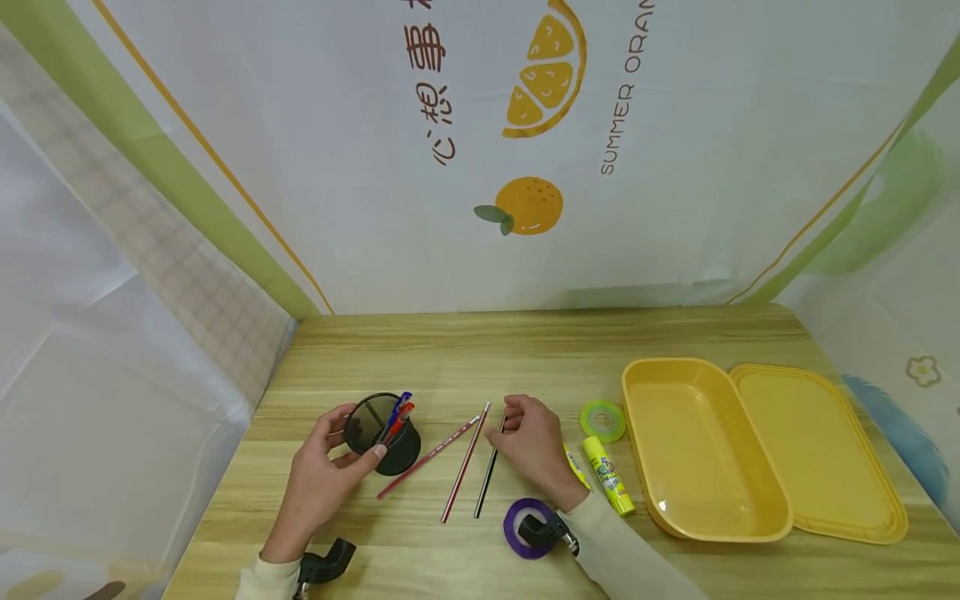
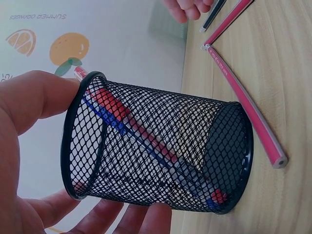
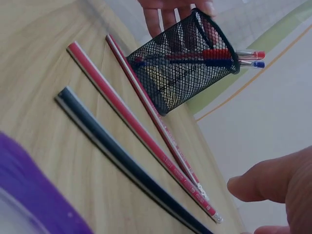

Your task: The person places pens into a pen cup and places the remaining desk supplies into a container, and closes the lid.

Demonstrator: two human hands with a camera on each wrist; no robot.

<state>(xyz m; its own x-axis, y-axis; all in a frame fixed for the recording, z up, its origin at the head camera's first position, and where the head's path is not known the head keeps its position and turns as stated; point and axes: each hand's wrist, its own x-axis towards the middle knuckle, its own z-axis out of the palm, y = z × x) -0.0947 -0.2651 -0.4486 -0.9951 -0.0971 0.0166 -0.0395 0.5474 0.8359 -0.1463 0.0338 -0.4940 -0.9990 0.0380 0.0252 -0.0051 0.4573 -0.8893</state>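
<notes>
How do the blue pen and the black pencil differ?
Pose: the blue pen leans inside the mesh cup; the black pencil lies flat on the table. Look: the pen has a blue end; the pencil is dark with a pale stripe. Both are slim.

Head view is evenly, softly lit, faint shadows cast on the table, small glints caught in the yellow box; mesh cup is rendered crisply in left wrist view, purple tape blurred at right wrist view's edge.
</notes>
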